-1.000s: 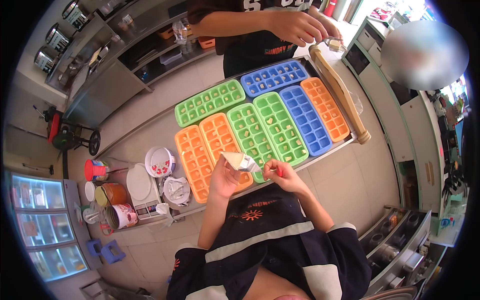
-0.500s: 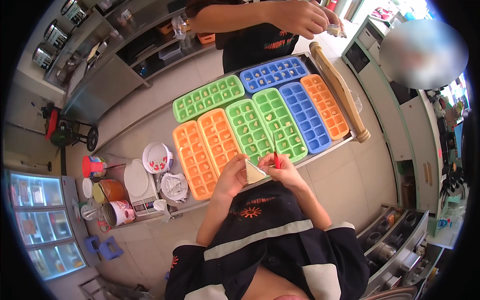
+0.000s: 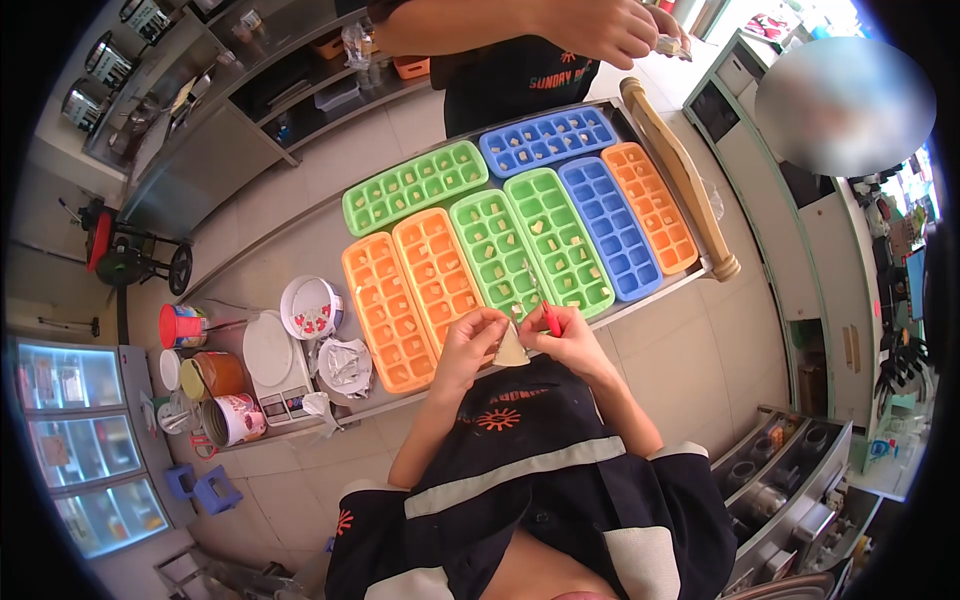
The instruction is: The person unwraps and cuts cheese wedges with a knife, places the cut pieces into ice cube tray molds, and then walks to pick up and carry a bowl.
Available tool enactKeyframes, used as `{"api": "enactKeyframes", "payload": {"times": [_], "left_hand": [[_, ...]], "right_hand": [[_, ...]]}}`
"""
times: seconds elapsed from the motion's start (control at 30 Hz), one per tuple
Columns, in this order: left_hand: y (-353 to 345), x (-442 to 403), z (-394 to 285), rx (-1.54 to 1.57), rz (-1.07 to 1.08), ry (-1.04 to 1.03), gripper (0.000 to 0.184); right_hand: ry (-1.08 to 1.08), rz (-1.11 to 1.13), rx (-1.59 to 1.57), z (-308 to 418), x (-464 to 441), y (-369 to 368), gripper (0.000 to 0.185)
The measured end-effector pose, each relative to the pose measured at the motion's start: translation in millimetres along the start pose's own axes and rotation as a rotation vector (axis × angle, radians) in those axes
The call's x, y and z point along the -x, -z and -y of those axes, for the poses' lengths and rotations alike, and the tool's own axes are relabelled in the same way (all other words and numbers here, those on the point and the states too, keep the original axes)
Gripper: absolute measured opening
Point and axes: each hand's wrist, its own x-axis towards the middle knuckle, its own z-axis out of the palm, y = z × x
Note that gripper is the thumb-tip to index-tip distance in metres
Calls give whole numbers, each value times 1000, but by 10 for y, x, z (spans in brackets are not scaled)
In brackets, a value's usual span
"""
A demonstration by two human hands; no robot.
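Note:
My left hand [image 3: 468, 348] pinches a pale triangular cheese wedge [image 3: 512, 348] in a foil wrapper, just in front of my apron. My right hand [image 3: 572, 343] has its fingers closed round the red handle of a knife [image 3: 552, 320], and its fingertips are up against the wedge's wrapper. The thin blade points away over the trays. Beyond my hands lie a green ice cube tray [image 3: 487, 244] and another green tray [image 3: 549, 215], with small pale pieces in many of their cups. An orange tray [image 3: 440, 262] lies by my left hand.
More trays cover the metal table: orange [image 3: 388, 310], green [image 3: 416, 187], blue [image 3: 548, 140], blue [image 3: 610, 225] and orange [image 3: 650, 205]. Tubs, a kitchen scale [image 3: 285, 405] and a white bucket [image 3: 312, 308] stand left. A co-worker's hand [image 3: 610, 30] holds something small across the table.
The wedge has turned in my left hand, its wrapper pulled further from the top. My right fingers have moved closer to it. The co-worker's hands have barely shifted.

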Motion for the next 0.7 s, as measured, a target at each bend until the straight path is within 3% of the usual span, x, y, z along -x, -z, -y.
{"api": "enactKeyframes", "payload": {"times": [0.17, 0.33, 0.7], "left_hand": [[-60, 21, -9, -101, -91, -102, 9], [-19, 31, 7, -180, -92, -157, 9], [-60, 79, -67, -91, -100, -95, 11]], "right_hand": [[34, -44, 90, 13, 23, -41, 7], [83, -180, 378, 46, 58, -124, 9], [-45, -239, 90, -56, 2, -105, 9]]}}
